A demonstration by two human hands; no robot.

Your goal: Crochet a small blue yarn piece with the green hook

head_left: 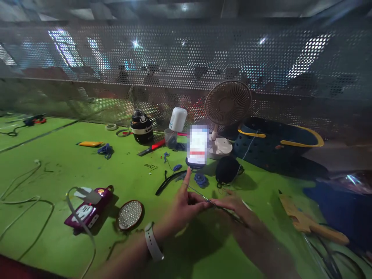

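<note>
My left hand point(186, 203) and my right hand point(234, 207) meet low in the middle over the green table point(58, 162). Between them runs a thin metal crochet hook point(203, 197) with fine yarn; the left index finger points up. The right hand grips the hook's handle end. A dark ball of yarn point(227, 169) lies just beyond the hands, a strand leading toward them. Small blue crocheted pieces point(200, 179) lie beside it. A phone point(198, 146) stands upright behind them.
A small desk fan point(226, 106) and a dark blue basket with yellow handles point(276, 143) stand at the back right. A purple power strip point(88, 209), a round mirror point(130, 214), a black hanger point(168, 181), cables, a dark jar point(141, 126) and a wooden tool point(308, 221) lie around. A perforated metal screen closes the back.
</note>
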